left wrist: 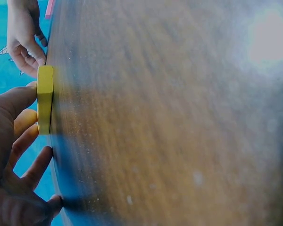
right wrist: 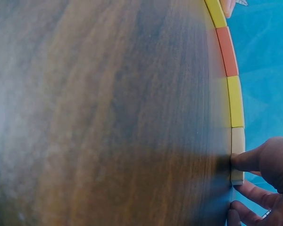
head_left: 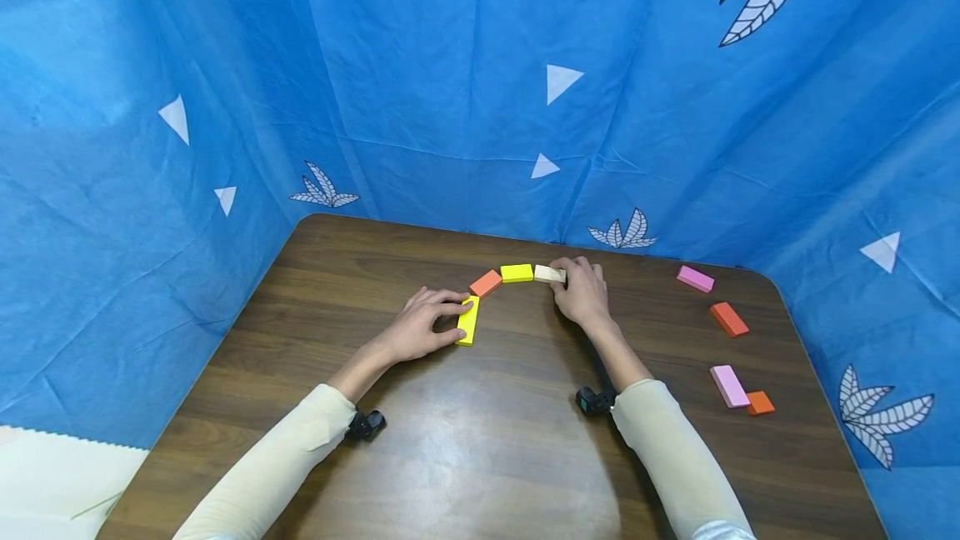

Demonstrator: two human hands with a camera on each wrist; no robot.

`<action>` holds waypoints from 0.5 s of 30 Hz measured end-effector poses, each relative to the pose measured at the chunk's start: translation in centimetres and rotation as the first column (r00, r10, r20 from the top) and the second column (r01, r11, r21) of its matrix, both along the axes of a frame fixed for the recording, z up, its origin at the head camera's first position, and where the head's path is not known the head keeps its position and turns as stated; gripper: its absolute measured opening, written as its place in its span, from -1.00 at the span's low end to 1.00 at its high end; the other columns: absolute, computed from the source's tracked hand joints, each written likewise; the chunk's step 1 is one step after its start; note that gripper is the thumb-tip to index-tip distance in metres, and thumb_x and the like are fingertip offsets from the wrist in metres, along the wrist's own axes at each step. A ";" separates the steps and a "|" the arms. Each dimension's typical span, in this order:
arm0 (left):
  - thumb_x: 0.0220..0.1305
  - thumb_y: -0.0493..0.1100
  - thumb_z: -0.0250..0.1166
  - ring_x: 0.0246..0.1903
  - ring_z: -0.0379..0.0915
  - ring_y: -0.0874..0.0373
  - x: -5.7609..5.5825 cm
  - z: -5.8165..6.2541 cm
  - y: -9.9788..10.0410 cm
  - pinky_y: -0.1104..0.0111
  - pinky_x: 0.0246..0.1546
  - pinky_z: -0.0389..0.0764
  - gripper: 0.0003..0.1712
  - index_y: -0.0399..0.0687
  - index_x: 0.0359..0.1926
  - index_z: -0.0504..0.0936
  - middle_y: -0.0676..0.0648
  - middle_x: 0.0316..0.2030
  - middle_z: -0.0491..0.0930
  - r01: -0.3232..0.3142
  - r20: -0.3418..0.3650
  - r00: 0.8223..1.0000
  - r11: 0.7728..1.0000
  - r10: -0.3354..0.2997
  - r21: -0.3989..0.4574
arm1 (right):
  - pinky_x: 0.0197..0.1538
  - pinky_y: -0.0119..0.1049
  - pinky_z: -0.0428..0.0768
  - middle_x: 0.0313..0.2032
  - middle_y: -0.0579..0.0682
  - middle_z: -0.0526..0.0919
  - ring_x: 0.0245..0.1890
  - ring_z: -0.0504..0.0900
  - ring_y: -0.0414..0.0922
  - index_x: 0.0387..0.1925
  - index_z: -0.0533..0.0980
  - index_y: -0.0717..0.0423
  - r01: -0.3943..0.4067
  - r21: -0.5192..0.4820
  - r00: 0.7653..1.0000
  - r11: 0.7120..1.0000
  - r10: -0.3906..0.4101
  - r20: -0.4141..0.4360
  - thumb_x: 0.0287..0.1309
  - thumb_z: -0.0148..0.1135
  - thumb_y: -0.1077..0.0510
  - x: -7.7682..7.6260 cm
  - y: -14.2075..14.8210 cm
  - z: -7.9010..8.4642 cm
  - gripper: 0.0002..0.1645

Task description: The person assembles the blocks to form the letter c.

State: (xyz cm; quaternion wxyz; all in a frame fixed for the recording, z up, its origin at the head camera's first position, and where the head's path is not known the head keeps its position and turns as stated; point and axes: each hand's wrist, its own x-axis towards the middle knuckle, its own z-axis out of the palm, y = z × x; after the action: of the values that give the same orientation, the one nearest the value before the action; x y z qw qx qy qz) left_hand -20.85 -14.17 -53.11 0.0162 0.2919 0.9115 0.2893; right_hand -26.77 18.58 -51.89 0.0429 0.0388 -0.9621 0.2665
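Observation:
Flat rectangular blocks form a curved row on the wooden table. My left hand point(head_left: 420, 325) is at the row's near-left end, its thumb and fingers holding a yellow block point(head_left: 468, 323) by its edges. From there the row runs through an orange block point(head_left: 486, 283) and a second yellow block point(head_left: 517, 273) to a pale wooden block point(head_left: 548, 274). That pale block's right end is between the thumb and fingers of my right hand point(head_left: 583, 294). In the right wrist view, the thumb presses the near side of the pale block point(right wrist: 237, 141), with a fingertip at its end.
Toward the table's right side lie a pink block point(head_left: 695, 278), a red-orange block point(head_left: 730, 319), a light pink block point(head_left: 730, 387) and an orange block point(head_left: 761, 403) touching it. Blue patterned cloth point(head_left: 450, 107) hangs behind and beside the brown table point(head_left: 450, 457).

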 end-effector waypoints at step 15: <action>0.43 0.03 0.48 0.49 0.38 -0.12 0.1 0.0 -0.1 -0.37 0.67 -0.01 -0.37 0.03 0.45 0.62 -0.01 0.50 0.52 -0.004 0.010 1.000 1.000 0.004 -0.005 | 0.22 0.33 0.51 0.27 0.27 0.63 0.26 0.46 0.34 0.31 0.63 0.08 -0.014 -0.028 1.000 1.000 0.014 -0.007 0.42 0.39 0.15 0.2 0.1 0.0 -0.53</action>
State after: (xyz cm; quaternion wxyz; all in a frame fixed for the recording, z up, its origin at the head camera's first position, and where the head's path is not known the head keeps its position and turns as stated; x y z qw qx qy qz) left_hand -20.73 -14.23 -53.11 0.0210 0.2884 0.9128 0.2885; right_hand -26.54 18.67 -51.91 0.0449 0.0460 -0.9578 0.2801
